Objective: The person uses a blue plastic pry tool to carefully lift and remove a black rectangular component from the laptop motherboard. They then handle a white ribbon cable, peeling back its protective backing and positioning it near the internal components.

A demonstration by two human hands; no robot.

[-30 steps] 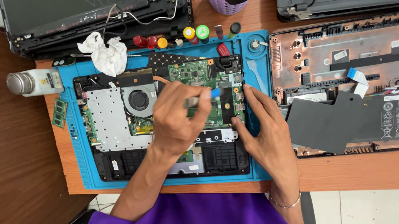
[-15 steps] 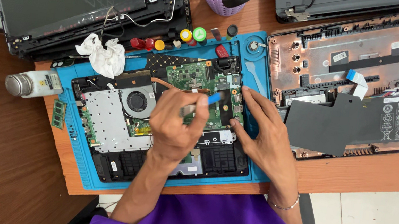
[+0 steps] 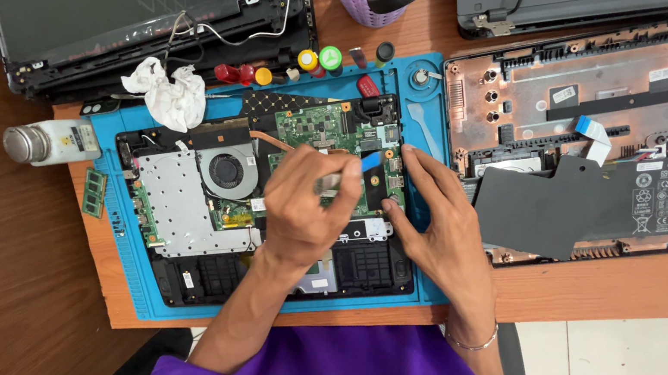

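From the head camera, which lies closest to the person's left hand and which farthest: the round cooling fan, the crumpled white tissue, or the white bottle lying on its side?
Measured from the left hand:
1. Cooling fan, just to its left inside the opened laptop.
2. Crumpled white tissue, farther up and left on the blue mat's edge.
3. White bottle, farthest, out at the desk's left edge.

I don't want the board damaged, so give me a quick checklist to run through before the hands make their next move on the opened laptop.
1. Left hand grips the thin tool over the green motherboard: ok.
2. Right hand steadies the laptop base at its edge: ok.
3. Base sits fully on the blue mat: ok.
4. Tool tip placement: cannot tell, hidden by fingers.
5. Loose memory module and bottle lie apart from the hands: ok.
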